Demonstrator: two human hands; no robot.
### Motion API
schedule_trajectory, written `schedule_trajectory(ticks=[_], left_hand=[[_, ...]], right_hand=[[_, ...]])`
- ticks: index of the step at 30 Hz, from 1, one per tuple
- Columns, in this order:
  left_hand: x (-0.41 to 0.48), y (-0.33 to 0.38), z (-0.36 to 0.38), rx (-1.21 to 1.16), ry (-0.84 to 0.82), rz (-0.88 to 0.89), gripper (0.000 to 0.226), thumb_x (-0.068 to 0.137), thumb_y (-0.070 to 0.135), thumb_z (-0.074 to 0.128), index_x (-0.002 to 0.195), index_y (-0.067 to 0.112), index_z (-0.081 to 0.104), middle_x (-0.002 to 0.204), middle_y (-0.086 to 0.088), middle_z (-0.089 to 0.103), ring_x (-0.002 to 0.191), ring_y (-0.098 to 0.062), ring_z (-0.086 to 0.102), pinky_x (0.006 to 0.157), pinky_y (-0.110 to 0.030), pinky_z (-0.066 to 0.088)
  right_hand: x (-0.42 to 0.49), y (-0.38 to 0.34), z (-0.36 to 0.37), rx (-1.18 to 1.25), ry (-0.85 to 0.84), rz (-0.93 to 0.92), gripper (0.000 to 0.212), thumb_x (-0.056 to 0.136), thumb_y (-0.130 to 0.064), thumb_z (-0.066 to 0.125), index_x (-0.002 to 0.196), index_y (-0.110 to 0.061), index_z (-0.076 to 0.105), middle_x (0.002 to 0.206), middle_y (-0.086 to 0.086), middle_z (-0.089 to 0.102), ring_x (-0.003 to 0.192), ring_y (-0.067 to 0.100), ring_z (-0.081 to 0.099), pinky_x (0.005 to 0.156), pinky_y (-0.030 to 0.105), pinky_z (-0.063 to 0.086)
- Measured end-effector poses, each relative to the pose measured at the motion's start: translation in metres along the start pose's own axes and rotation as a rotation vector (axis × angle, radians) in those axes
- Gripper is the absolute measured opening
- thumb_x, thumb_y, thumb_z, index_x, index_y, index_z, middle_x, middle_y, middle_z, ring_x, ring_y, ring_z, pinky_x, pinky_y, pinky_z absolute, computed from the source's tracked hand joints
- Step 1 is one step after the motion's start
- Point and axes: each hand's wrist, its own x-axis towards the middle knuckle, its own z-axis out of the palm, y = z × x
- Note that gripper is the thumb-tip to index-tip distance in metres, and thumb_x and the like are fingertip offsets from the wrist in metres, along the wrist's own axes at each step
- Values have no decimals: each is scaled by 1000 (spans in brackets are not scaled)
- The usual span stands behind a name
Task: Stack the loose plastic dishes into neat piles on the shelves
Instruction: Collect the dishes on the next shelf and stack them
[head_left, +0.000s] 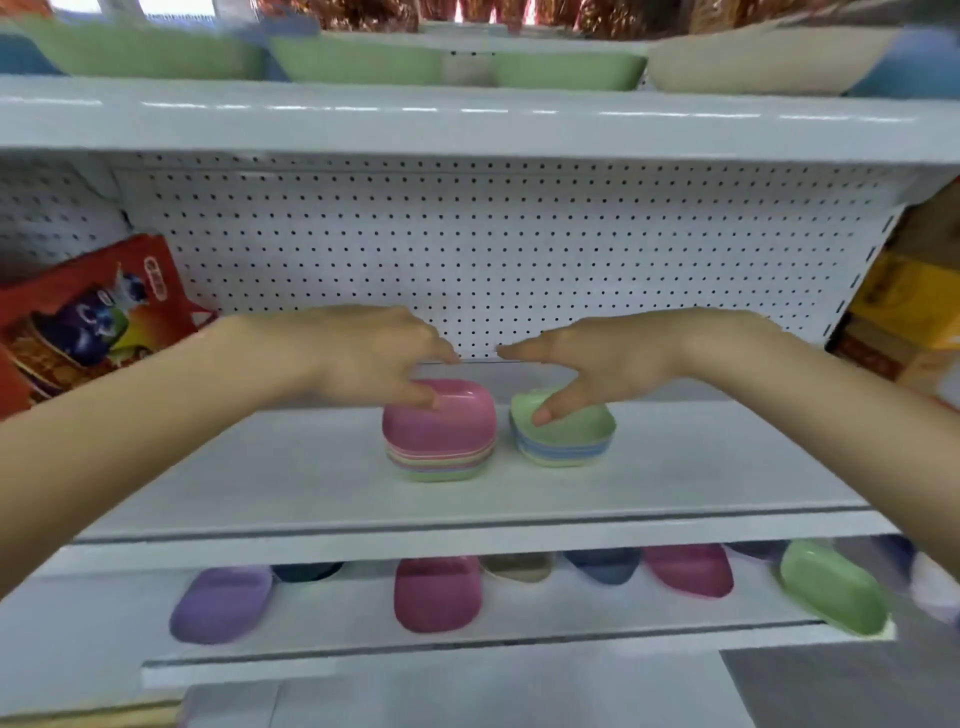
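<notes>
Two piles of small plastic dishes stand side by side on the middle shelf (311, 467). The left pile (441, 436) has a pink dish on top; my left hand (363, 353) is over it, thumb on the pink rim. The right pile (566, 441) has a green dish on top; my right hand (597, 358) is over it, thumb resting inside the green dish. The fingers of both hands reach behind the piles and are partly hidden. Loose dishes lie on the lower shelf: purple (221, 603), pink (436, 592), blue (602, 564), another pink (688, 569) and green (831, 587).
A red printed package (88, 317) leans at the left end of the middle shelf. Yellow boxes (909, 301) stand to the right of the shelf unit. Larger green (358, 60) and cream basins (763, 57) sit on the top shelf. A pegboard back panel (493, 244) closes the shelf behind.
</notes>
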Motion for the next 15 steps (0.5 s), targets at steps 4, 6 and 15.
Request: schedule_trajectory(ticks=[4, 6, 15], left_hand=[[-47, -12, -34, -96, 36, 14, 63, 81, 68, 46, 136, 39, 42, 142, 15, 43, 130, -8, 39, 110, -27, 30], [-66, -12, -51, -107, 54, 25, 56, 86, 55, 52, 137, 34, 42, 140, 15, 46, 127, -4, 41, 102, -17, 28], [-111, -28, -149, -155, 349, 74, 51, 79, 55, 59, 125, 38, 46, 109, 18, 59, 102, 3, 55, 90, -20, 45]], right_hand=[[-15, -47, -30, 175, 73, -37, 75, 85, -44, 61, 146, -39, 17, 147, -9, 37, 128, 7, 44, 108, 28, 36], [-25, -66, -45, 200, 76, -34, 75, 83, -43, 63, 145, -38, 21, 144, -9, 40, 124, 6, 46, 106, 28, 38], [-64, -95, -141, 221, 245, -20, 69, 81, -42, 65, 142, -35, 31, 136, -11, 48, 113, -1, 56, 100, 25, 45]])
